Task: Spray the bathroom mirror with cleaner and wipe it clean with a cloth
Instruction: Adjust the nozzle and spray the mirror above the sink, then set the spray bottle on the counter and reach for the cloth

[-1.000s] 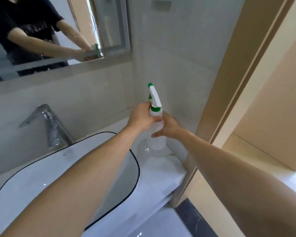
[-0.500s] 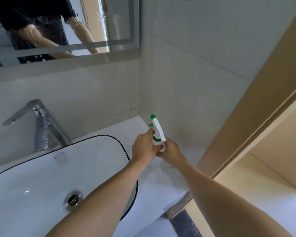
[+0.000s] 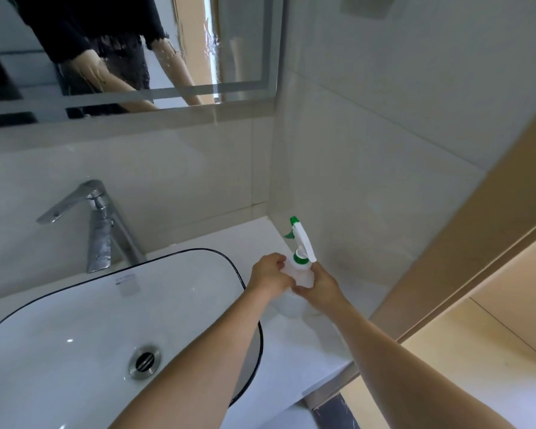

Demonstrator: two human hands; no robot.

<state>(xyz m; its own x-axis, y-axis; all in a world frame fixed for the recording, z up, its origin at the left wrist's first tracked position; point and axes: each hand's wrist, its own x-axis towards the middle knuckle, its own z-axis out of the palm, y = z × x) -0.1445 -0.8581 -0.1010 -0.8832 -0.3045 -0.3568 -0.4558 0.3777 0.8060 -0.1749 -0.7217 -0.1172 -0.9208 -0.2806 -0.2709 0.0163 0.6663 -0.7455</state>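
A white spray bottle (image 3: pixel 300 267) with a green nozzle and collar stands upright on the white countertop (image 3: pixel 304 342), in the corner right of the basin. My left hand (image 3: pixel 268 274) wraps its body from the left. My right hand (image 3: pixel 321 287) grips it from the right and below. The mirror (image 3: pixel 130 51) hangs on the wall at the upper left; wet streaks run down its right part and it reflects a person in a black top. No cloth is in view.
A white basin (image 3: pixel 75 335) with a thin black rim and a metal drain (image 3: pixel 144 361) fills the lower left. A chrome faucet (image 3: pixel 96 224) stands behind it. Tiled walls meet in the corner behind the bottle. A beige door frame (image 3: pixel 446 249) runs along the right.
Both hands have brought the bottle down from mid-air to the countertop corner. My view has tilted down, showing more of the basin and its drain.
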